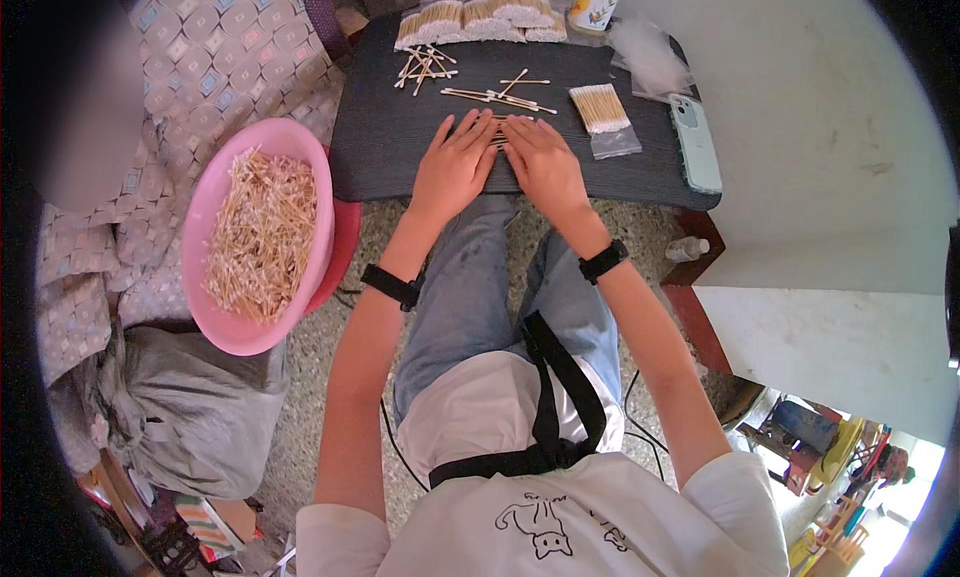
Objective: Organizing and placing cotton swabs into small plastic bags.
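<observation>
My left hand [457, 167] and my right hand [546, 165] lie side by side near the front of a black table [375, 157]. Their fingers are stretched out and angle toward each other. Between and under the fingertips shows a small row of cotton swabs [501, 137], mostly hidden by the hands. Just beyond the fingers, several loose cotton swabs [500, 99] are scattered. Farther left is another loose heap of cotton swabs [425, 69]. To the right of my right hand lies a clear bag of cotton swabs [600, 109], its plastic flap toward me.
Filled swab bags [480, 19] are stacked at the table's far edge, beside a printed cup [596, 2]. Clear empty bags [650, 57] and a pale phone [696, 142] lie on the right. A pink basin [195, 247] heaped with swabs stands at left; a wall rises at right.
</observation>
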### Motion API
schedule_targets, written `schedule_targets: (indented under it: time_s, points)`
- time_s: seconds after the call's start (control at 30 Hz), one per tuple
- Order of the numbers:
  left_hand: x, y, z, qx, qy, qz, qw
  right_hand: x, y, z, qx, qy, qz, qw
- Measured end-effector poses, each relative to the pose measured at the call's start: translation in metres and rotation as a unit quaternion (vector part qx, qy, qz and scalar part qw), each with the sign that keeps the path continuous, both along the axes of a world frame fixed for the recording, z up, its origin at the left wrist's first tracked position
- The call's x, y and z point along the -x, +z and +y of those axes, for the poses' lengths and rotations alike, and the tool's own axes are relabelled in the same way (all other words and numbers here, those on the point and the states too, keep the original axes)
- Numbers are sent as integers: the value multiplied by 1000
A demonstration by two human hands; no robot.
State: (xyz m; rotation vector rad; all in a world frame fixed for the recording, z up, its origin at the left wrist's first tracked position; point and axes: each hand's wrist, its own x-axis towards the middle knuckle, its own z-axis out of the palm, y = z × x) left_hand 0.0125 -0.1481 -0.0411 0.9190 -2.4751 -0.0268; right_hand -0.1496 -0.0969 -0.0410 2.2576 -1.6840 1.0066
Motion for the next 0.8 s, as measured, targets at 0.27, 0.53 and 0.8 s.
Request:
schedule_targets:
  time_s: [0.27, 0.53, 0.8]
  points:
    - [4, 2, -2, 2, -24, 29, 999, -1, 3, -5, 11, -10, -4, 1000]
    - [5, -5, -5, -21, 58, 32, 998, -1, -2, -4, 2, -45, -56, 997]
    - [7, -6, -6, -3, 24, 38, 999, 2, -2, -4, -19, -21, -101, 994]
